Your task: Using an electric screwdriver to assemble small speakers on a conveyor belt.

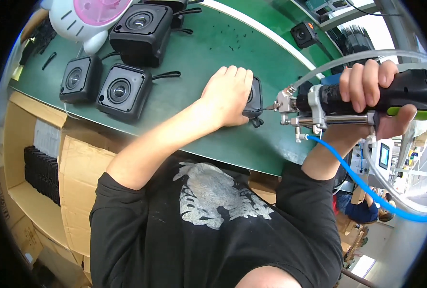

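My left hand [227,98] is closed over a small black boxy speaker [256,93] on the green bench, covering most of it. A strap loop [257,123] sticks out at the speaker's near edge. My right hand [374,89] is wrapped around a black power screwdriver [328,98], held sideways with metal fittings at its front. Its thin tip [268,108] points left and meets the speaker's right side; whether a screw is there is too small to tell. A clear hose [338,61] and a blue air hose [352,177] run from the fittings.
More black speakers [120,91] with wrist straps stand at the left, some stacked. Behind them is a white toy-like fan with a pink round front [100,7]. An open cardboard box [86,187] holds black parts. Another speaker [302,34] sits beyond the bench's white edge strip.
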`<state>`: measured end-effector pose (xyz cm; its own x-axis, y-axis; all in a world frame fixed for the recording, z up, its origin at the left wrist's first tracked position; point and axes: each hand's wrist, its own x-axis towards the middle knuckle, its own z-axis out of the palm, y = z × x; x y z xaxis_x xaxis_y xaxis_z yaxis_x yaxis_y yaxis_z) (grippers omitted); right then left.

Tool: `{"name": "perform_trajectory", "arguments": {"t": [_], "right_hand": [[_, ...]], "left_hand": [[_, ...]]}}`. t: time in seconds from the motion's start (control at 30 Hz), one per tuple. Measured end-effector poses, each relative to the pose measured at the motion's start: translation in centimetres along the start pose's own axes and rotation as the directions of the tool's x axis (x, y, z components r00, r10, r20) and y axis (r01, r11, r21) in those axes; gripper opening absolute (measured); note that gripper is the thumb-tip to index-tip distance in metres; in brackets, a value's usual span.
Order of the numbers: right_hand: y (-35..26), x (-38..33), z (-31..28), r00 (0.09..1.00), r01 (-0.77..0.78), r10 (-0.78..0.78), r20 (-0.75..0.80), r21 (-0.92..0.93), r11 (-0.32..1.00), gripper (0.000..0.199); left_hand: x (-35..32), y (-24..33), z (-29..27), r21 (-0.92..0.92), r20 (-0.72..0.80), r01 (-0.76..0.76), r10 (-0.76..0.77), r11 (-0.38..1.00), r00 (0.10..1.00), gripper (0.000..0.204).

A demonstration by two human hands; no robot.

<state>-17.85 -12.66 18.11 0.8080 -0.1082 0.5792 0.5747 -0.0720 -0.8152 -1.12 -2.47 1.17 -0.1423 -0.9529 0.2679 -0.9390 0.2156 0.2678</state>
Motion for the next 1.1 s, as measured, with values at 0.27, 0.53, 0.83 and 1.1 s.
{"name": "perform_trajectory", "arguments": {"t": [0.27,0.53,0.83,1.1], "right_hand": [[-6.7,2.1,-0.3,0.995,-0.067,0.059,-0.076,-0.101,0.993,0.049],[-7.9,4.5,-5.4,0.999,0.045,-0.046,-0.030,-0.027,0.999,0.049],[-2.0,6.0,-2.1,0.990,0.076,-0.083,-0.114,-0.068,0.995,0.054],[1.6,5.2,-1.6,0.996,0.028,-0.035,-0.077,-0.094,0.995,0.058]], "left_hand": [[0.8,1.6,1.6,-0.232,-0.103,-0.080,0.057,0.969,0.993,0.101],[-2.1,-1.4,-0.3,-0.551,0.062,0.091,-0.067,0.829,0.996,0.104],[-2.4,-1.7,0.7,-0.631,0.006,0.077,-0.094,0.772,0.996,0.095],[-2.7,-1.5,0.9,-0.642,-0.025,0.071,-0.113,0.764,0.993,0.096]]}}
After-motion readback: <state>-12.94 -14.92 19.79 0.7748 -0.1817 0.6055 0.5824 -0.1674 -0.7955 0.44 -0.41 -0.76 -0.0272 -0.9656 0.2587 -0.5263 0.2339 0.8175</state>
